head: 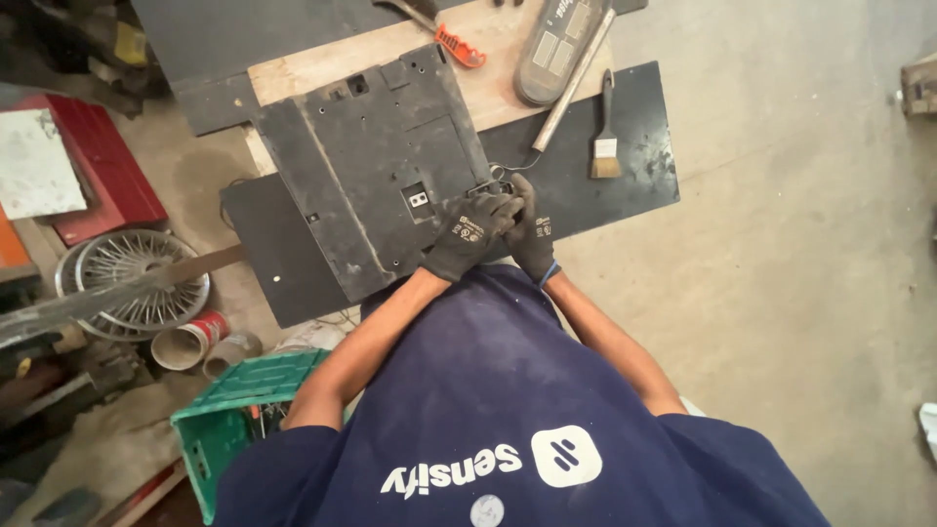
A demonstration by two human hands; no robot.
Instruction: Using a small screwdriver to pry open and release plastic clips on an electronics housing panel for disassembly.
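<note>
Head camera looks steeply down, seemingly from above.

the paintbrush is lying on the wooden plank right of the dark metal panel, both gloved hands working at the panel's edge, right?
Not quite. The head view shows the paintbrush lying on the black board, not the wooden plank. The rest holds: it is right of the dark metal panel, and the left hand and right hand work at its edge.

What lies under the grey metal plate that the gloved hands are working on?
Under the grey metal plate lie a black board and a pale wooden board. How far they run beneath the plate is covered. The left hand and right hand hide the plate's near corner.
</note>
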